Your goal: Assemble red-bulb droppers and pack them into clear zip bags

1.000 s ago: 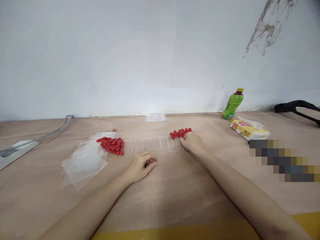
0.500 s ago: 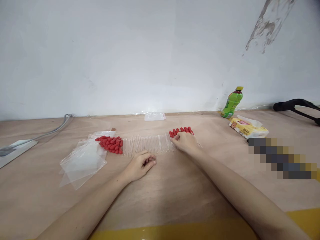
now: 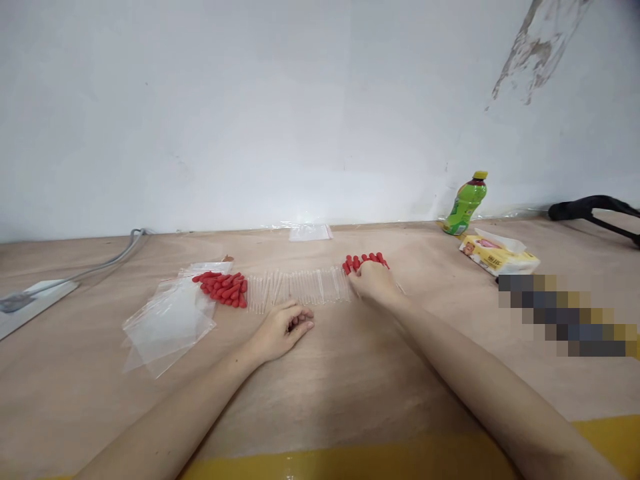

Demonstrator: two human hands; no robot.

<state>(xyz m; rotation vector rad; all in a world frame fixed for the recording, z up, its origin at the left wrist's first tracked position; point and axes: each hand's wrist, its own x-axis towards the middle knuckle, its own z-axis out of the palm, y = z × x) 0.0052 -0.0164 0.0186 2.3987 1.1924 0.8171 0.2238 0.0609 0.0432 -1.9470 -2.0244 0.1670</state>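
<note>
My left hand rests on the table with loosely curled fingers, thumb apart, nothing visible in it. Just beyond it lies a row of thin clear tubes side by side. At the row's left end is a pile of red rubber bulbs. To the right, my right hand bends over a group of droppers, clear tubes with red bulbs on their far ends. Its fingers are closed at the leftmost dropper; the back of the hand hides most of the grip and several tubes.
Clear plastic bags lie fanned out at left, near a grey cable on a white board. Another small bag lies by the wall. At right stand a green bottle and a yellow tissue pack, with a black curved object beyond.
My right hand has shifted slightly right, closer against the droppers, and the leftmost red bulb has moved right with it. My left hand has stayed in place.
</note>
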